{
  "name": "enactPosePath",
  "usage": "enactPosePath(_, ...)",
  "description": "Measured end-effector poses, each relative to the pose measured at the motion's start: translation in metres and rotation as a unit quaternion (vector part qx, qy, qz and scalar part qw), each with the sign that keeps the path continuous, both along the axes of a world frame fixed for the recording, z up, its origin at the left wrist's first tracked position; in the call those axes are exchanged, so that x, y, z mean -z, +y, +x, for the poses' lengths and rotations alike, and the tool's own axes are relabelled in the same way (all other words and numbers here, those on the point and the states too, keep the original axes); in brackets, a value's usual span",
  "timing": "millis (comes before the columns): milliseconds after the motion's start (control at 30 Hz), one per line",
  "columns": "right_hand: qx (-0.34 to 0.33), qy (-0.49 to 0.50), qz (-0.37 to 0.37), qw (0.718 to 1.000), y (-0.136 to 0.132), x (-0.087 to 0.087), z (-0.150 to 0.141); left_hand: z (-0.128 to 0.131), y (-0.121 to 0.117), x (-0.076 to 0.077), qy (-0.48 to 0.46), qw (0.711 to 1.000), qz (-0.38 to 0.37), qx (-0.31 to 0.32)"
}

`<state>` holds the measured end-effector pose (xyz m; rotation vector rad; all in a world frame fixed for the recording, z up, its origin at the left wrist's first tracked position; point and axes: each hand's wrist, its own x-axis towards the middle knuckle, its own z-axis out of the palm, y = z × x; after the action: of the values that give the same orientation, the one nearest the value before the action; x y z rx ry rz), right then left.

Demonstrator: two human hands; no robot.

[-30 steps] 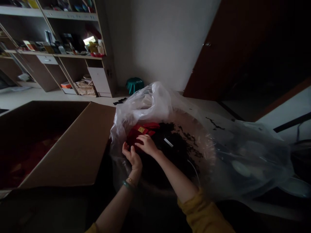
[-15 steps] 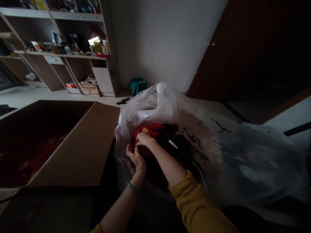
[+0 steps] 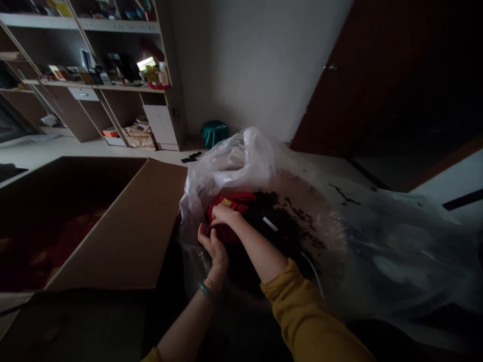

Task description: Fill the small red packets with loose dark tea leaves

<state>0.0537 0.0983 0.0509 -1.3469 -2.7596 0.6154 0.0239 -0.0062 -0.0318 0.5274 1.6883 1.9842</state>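
Note:
A large clear plastic bag (image 3: pixel 264 166) lies open in front of me, filled with dark loose material (image 3: pixel 287 231). Near its mouth sits a small pile of red packets (image 3: pixel 230 201) with a yellow label. My right hand (image 3: pixel 223 215) rests on top of the red packets, fingers curled over them. My left hand (image 3: pixel 212 246), with a green bangle at the wrist, reaches up from below and touches the same packets, fingers bent. What each hand actually grips is dim and partly hidden.
A big open cardboard box (image 3: pixel 124 226) stands to the left, with reddish items inside. Behind it is a shelving unit (image 3: pixel 113 75) crowded with objects. A green stool (image 3: pixel 214 131) stands by the white wall. A dark wooden door (image 3: pixel 358 90) is at the right.
My view shifted slightly. Both hands closed in on the red packets, the right hand curling over them and the left moving up beneath.

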Motion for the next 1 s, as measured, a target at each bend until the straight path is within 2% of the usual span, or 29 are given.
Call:
enactPosePath(267, 0.027, 0.037, 0.009, 0.999, -0.008, -0.006, 0.002, 0.001, 0.000, -0.003, 0.002, 1.000, -0.001, 0.000)
enactPosePath(433, 0.088, 0.134, 0.050, 0.986, -0.026, -0.010, 0.037, 0.006, -0.006, -0.014, 0.057, 0.998, 0.017, 0.006)
enactPosePath(500, 0.158, 0.229, 0.053, 0.959, -0.042, -0.008, 0.056, 0.011, -0.011, -0.022, 0.084, 0.995, 0.048, 0.030)
enactPosePath(600, 0.252, 0.379, 0.027, 0.890, -0.075, 0.000, 0.077, 0.017, -0.018, -0.033, 0.100, 0.977, 0.120, 0.143)
enactPosePath(667, 0.272, 0.423, 0.011, 0.864, -0.096, 0.005, 0.085, 0.020, -0.022, -0.037, 0.100, 0.962, 0.135, 0.214)
enactPosePath(767, 0.276, 0.454, 0.008, 0.847, -0.116, 0.009, 0.091, 0.021, -0.027, -0.041, 0.108, 0.955, 0.097, 0.259)
enactPosePath(867, 0.272, 0.462, 0.029, 0.844, -0.123, 0.008, 0.098, 0.019, -0.029, -0.045, 0.150, 0.945, 0.071, 0.282)
enactPosePath(1000, 0.313, 0.460, 0.119, 0.823, -0.126, 0.010, 0.108, 0.019, -0.029, -0.052, 0.245, 0.938, 0.050, 0.241)
